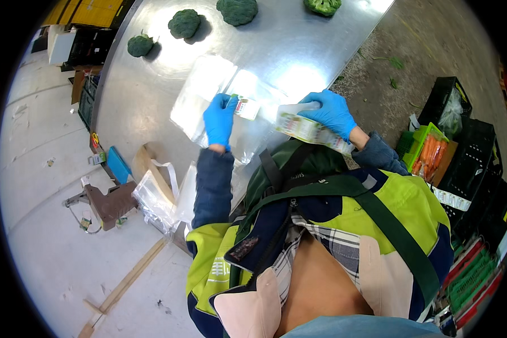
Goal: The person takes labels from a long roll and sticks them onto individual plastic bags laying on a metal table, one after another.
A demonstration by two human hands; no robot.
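Blue gloves cover both of my hands. My left hand (220,121) pinches a small printed label (247,108) between thumb and fingers, above a stack of clear plastic bags (198,93) lying on the metal table (122,105). To its right, my right hand (330,114) grips a strip of printed labels (306,128) with whitish backing, which hangs down toward my green apron. Farther up the table sit several broccoli heads, among them a small one (140,45), a larger one (184,23), another at the top (237,10) and a lighter one at the upper right (323,6).
Near the table's lower left lie a roll of tape (145,162), more clear bags (154,196), a blue flat item (118,164) and a brown tape dispenser (111,205). At right, a green crate (420,148) holds bagged carrots (432,153) beside black crates (469,156).
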